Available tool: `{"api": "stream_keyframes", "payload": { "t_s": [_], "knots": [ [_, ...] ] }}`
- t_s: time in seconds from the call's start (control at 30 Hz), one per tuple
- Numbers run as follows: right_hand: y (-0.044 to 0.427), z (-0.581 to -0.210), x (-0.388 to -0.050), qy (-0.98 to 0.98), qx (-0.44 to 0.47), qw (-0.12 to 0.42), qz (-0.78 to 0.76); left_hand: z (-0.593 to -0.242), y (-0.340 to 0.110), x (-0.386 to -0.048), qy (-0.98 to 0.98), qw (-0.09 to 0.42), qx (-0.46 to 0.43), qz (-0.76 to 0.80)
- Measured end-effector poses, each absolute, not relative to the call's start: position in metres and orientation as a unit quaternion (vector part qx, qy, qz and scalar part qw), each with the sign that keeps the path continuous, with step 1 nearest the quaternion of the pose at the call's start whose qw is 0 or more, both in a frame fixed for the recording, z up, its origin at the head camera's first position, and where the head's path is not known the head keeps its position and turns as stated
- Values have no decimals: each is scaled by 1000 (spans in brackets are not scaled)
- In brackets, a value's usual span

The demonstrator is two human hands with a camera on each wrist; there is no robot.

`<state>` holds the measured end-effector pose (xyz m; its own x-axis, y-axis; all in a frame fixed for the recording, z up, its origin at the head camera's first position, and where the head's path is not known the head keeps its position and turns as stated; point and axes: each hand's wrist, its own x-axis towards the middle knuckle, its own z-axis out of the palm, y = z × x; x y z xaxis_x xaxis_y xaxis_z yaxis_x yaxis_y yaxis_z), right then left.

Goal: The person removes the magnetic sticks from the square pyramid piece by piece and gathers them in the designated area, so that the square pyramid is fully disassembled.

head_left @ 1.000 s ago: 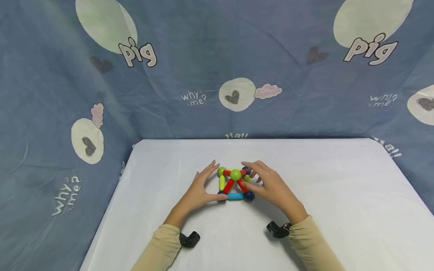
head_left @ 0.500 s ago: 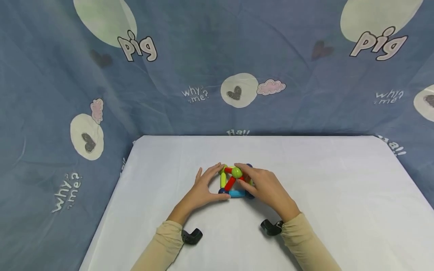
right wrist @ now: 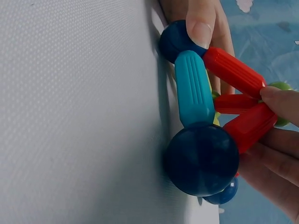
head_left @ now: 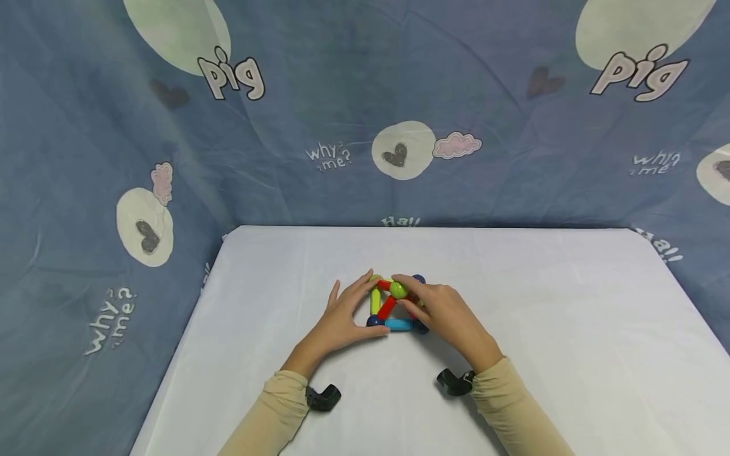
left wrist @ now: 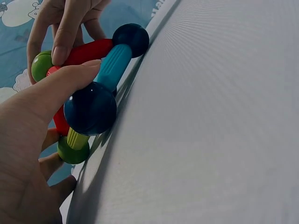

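Note:
A small pyramid of magnetic building sticks and balls (head_left: 386, 308) rests on the white tabletop. Red sticks rise from its base to a green top ball (head_left: 398, 290); a light blue stick (head_left: 398, 325) forms the front side. My left hand (head_left: 340, 322) spans the left side, its thumb on the front-left navy ball (left wrist: 91, 109) and fingertips by the rear-left green ball. With thumb and fingers, my right hand (head_left: 447, 311) pinches the pyramid's top around the green ball. That hand partly hides the right side; the front-right navy ball (right wrist: 202, 159) shows large in the right wrist view.
The white tabletop (head_left: 542, 329) extends around the pyramid. Behind and to the left hangs a blue printed cloth (head_left: 319, 95). A black wrist camera is worn on each forearm, the left camera (head_left: 323, 398) and the right camera (head_left: 455, 382) hanging inward above the table.
My right hand has moved left from the pyramid's right side and closed around its top. The left hand's fingertips have drawn in to the rear-left ball. The head view has shifted slightly.

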<state>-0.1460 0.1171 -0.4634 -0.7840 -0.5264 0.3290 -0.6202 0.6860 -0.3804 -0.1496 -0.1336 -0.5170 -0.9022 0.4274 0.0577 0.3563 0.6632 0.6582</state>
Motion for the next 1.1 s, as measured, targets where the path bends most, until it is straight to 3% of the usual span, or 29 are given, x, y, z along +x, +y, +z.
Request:
{"api": "stream_keyframes", "payload": {
  "t_s": [0.47, 0.83, 1.1],
  "knots": [
    [118, -467, -147, -904, 325, 99, 258, -516, -134, -149, 909, 58, 213, 354],
    [111, -467, -146, -916, 307, 187, 176, -516, -133, -149, 910, 59, 204, 356],
    [105, -469, -144, -914, 296, 187, 206, -515, -132, -150, 909, 61, 203, 358]
  ]
}}
